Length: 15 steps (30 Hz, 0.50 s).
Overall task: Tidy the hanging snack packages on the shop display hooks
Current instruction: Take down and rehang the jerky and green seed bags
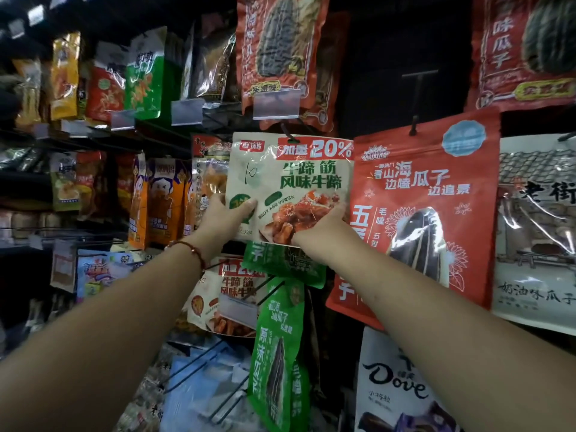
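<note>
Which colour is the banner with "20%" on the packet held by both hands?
Red, with white characters; the packet itself is pale cream. The head view, the only one, shows it.

Black display hooks [414,126] carry hung snack pkgs — red seed bag [427,213], cream pkg [290,185].

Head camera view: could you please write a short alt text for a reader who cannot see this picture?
Two bare hands hold the lower corners of a pale beef-tendon snack pack up at a display hook, left hand and right hand gripping it. A red sunflower-seed bag hangs to its right, green seed bags below, and more snack packs all around.
</note>
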### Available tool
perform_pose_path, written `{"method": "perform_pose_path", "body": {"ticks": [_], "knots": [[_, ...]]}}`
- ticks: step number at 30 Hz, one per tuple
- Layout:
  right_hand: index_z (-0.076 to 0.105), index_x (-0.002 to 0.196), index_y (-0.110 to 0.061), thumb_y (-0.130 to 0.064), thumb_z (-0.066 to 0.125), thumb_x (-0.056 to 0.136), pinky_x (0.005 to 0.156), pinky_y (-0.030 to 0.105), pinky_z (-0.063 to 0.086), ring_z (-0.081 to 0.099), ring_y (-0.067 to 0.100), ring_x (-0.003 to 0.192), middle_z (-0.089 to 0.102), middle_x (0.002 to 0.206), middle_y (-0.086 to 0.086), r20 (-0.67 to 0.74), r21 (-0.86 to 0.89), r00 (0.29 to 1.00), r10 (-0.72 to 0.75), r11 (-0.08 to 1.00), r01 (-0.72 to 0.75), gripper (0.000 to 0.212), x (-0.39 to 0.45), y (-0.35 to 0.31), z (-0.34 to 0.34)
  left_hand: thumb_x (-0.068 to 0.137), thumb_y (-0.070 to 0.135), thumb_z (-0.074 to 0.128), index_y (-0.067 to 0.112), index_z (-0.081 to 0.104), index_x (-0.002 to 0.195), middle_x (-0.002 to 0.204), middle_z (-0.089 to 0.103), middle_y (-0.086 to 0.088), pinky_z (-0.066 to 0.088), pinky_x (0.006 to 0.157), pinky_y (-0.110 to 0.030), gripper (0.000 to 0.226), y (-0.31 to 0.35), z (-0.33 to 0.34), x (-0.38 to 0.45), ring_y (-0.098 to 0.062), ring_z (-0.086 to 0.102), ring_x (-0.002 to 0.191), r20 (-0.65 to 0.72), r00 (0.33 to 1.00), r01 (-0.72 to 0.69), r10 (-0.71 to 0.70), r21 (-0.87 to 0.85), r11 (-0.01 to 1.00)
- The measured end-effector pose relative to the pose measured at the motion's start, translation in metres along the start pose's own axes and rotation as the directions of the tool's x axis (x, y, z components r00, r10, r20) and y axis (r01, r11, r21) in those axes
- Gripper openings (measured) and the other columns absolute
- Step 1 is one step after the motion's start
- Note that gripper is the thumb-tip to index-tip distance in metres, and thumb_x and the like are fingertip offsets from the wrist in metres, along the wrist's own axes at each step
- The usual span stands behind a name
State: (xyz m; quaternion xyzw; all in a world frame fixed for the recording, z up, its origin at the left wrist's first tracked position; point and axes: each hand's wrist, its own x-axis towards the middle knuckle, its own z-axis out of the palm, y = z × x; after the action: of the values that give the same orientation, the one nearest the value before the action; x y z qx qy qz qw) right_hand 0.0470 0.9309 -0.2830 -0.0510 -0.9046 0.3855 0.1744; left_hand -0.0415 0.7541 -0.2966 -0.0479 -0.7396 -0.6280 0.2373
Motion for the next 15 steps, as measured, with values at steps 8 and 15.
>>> {"method": "perform_pose_path", "body": {"ticks": [8, 15], "knots": [[-0.02, 0.155, -0.018, -0.038, 0.061, 0.089, 0.045, 0.025, 0.035, 0.054, 0.017, 0.058, 0.063, 0.098, 0.008, 0.007, 0.061, 0.996, -0.087, 0.994, 0.087, 0.106, -0.009, 0.014, -0.003, 0.093, 0.023, 0.067, 0.01, 0.058, 0.115, 0.117, 0.069, -0.018, 0.054, 0.096, -0.054, 0.027, 0.022, -0.024, -0.015, -0.038, 0.067, 0.111, 0.145, 0.987, 0.099, -0.063, -0.26, 0.961], [-0.009, 0.158, -0.015, -0.055, 0.051, 0.096, 0.083, 0.034, 0.044, 0.055, 0.03, 0.123, 0.039, 0.155, 0.009, 0.025, 0.01, 0.99, -0.135, 0.991, 0.135, 0.095, -0.02, 0.013, -0.011, 0.095, 0.019, 0.065, 0.013, 0.057, 0.125, 0.117, 0.069, -0.015, 0.061, 0.075, -0.045, 0.031, 0.039, -0.05, -0.037, -0.029, 0.073, 0.095, 0.121, 0.993, 0.034, 0.002, -0.297, 0.954]]}}
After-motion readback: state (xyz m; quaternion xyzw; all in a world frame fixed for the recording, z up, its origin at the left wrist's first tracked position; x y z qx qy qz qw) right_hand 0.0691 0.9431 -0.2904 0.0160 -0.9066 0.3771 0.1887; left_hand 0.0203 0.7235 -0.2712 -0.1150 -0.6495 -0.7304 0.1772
